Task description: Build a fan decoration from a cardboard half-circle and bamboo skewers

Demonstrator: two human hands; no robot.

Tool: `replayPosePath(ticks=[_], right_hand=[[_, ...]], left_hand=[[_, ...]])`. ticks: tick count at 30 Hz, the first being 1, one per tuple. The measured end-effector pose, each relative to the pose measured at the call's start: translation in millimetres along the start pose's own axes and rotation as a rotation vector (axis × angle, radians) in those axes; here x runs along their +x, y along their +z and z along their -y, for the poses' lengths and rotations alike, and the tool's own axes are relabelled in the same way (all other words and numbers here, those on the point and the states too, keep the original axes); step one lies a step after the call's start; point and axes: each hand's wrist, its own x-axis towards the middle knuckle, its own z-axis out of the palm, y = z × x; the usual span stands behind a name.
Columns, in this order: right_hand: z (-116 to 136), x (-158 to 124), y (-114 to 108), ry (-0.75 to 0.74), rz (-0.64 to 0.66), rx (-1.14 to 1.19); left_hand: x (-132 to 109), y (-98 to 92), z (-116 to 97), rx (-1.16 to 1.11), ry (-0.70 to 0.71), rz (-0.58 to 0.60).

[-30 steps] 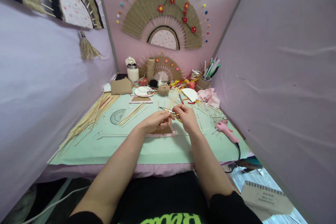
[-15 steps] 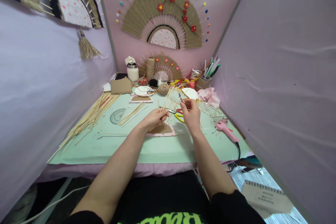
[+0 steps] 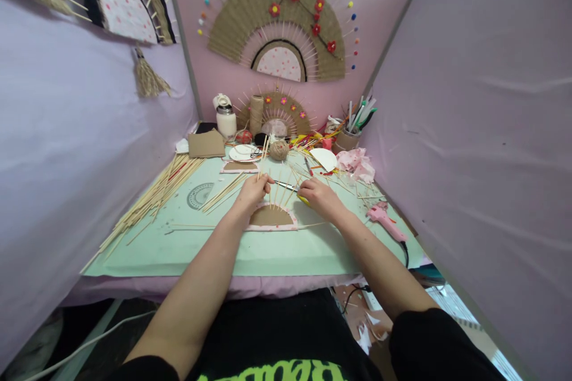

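Note:
My left hand (image 3: 254,191) is closed around a few thin bamboo sticks (image 3: 264,152), which point up above its fingers. To its right, my right hand (image 3: 319,196) has its fingers closed over the handles of a pair of scissors (image 3: 286,186). The metal blades point left towards my left hand, and a bit of yellow handle shows under the fingers. Below both hands lies a half-round cardboard piece (image 3: 271,216) with a pink-and-white fabric border. Several short sticks fan out from its curved edge, and a long thin stick lies along its straight side.
A pile of bamboo sticks (image 3: 147,196) and a protractor (image 3: 200,196) lie on the left. On the right is a pink glue gun (image 3: 386,223) with its cord. Farther back stand a white bottle (image 3: 226,123), a twine ball (image 3: 279,150) and a tool holder (image 3: 347,140).
My right hand has come down onto the scissors, which lay on the table before. My left hand has moved slightly left and up, with the sticks now upright.

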Motion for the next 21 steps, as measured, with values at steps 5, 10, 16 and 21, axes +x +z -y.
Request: replayPosePath(ticks=[5, 10, 16, 21], right_hand=[[-3.1, 0.1, 13.6, -0.01, 0.085, -0.029], [6.7, 3.8, 11.4, -0.015, 0.141, 0.004], [10.0, 2.2, 11.0, 0.002, 0.168, 0.004], [10.6, 0.7, 12.8, -0.01, 0.153, 0.015]], left_hand=[[3.1, -0.5, 0.6, -0.026, 0.007, -0.008], [2.9, 0.3, 1.3, -0.025, -0.001, -0.021], [2.8, 0.2, -0.1, -0.022, 0.0, -0.027], [2.7, 0.1, 0.6, -0.021, 0.004, -0.022]])
